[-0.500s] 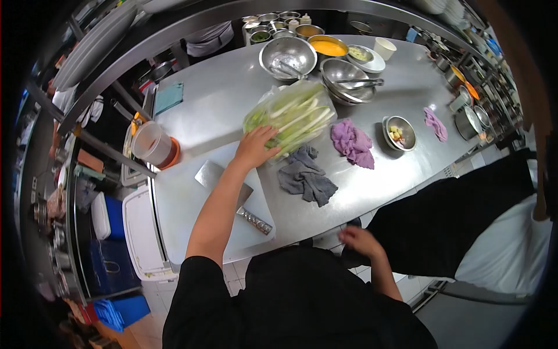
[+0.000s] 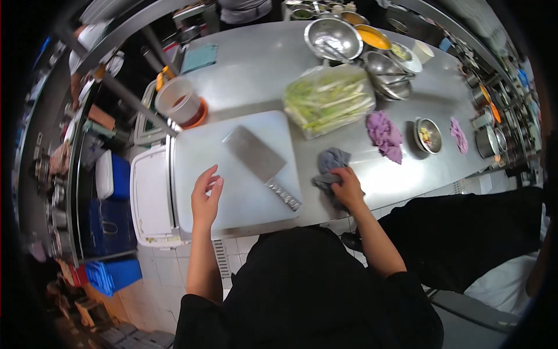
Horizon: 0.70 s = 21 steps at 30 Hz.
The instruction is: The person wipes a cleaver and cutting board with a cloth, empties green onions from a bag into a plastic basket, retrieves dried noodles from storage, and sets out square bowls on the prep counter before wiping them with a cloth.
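On the table (image 2: 250, 52), right of the board (image 2: 256, 203): cloth (image 2: 334, 158) | my right fingers (image 2: 340, 173) clamped on it | left fingers (image 2: 203, 179) apart over board | risk: cloth dragged leftward could snag cleaver (image 2: 256, 154)

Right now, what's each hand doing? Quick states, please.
Left hand: open, empty, over the board.
Right hand: closed on the gray cloth.

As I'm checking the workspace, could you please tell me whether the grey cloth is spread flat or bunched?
Bunched: the grey cloth lies crumpled in uneven creases, with the right hand on it.
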### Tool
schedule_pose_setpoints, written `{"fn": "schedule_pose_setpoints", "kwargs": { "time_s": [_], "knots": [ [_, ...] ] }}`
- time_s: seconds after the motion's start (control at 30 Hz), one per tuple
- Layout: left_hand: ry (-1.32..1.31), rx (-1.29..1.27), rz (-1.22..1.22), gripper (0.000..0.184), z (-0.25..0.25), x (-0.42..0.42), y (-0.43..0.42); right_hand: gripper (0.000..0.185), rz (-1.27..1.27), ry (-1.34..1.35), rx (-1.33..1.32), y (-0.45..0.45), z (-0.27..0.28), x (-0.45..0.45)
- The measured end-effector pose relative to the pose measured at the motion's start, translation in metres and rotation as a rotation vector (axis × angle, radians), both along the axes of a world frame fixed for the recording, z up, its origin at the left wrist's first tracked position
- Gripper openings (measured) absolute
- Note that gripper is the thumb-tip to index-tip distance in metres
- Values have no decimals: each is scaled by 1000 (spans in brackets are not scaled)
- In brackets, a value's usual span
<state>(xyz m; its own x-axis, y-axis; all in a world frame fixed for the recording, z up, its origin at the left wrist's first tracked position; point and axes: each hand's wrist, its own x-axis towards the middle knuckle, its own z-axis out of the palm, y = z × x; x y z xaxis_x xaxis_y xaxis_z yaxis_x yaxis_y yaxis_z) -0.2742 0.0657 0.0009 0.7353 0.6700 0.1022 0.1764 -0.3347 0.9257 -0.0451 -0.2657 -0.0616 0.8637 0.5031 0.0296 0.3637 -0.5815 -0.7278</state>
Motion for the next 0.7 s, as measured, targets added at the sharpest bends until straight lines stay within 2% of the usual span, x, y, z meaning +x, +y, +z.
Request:
{"fn": "schedule_pose_setpoints", "kwargs": {
  "time_s": [0.1, 0.17, 0.23, 0.3, 0.33, 0.4, 0.43, 0.47, 0.53, 0.57, 0.67, 0.7],
  "knots": [
    [-26, -73, 76, 35, -19, -54, 15, 35, -43, -45, 107, 0, 14, -37],
    [-93, -87, 87, 33, -18, -72, 19, 36, -52, -37, 145, 19, 56, -64],
    [-110, -84, 91, 32, -10, -79, 28, 39, 70, 86, 351, 57, 94, -90],
    [-116, -20, 92, 30, 3, -79, 39, 47, 282, 82, 318, 96, 119, -102],
    [-115, -25, 94, 30, 7, -78, 45, 47, 283, 83, 313, 114, 127, -107],
    [-158, 138, 132, 29, 15, -76, 56, 49, 392, 153, 200, 142, 135, -113],
    [-156, 114, 140, 31, 26, -75, 57, 56, 374, 60, 72, 145, 125, -109],
    [-162, 111, 143, 31, 26, -73, 58, 56, 377, 55, 67, 143, 108, -106],
    [-71, 394, 90, 42, 24, -67, 55, 57, 271, -61, -264, 137, 69, -102],
    [-49, 434, 14, 49, 22, -60, 47, 55, 296, -157, -343, 135, 52, -106],
    [170, 707, -143, 65, 15, -36, 7, 47, 290, -278, -386, 137, 21, -98],
    [170, 711, -140, 65, 6, -30, -1, 47, 291, -280, -383, 139, 25, -94]
  ]
}}
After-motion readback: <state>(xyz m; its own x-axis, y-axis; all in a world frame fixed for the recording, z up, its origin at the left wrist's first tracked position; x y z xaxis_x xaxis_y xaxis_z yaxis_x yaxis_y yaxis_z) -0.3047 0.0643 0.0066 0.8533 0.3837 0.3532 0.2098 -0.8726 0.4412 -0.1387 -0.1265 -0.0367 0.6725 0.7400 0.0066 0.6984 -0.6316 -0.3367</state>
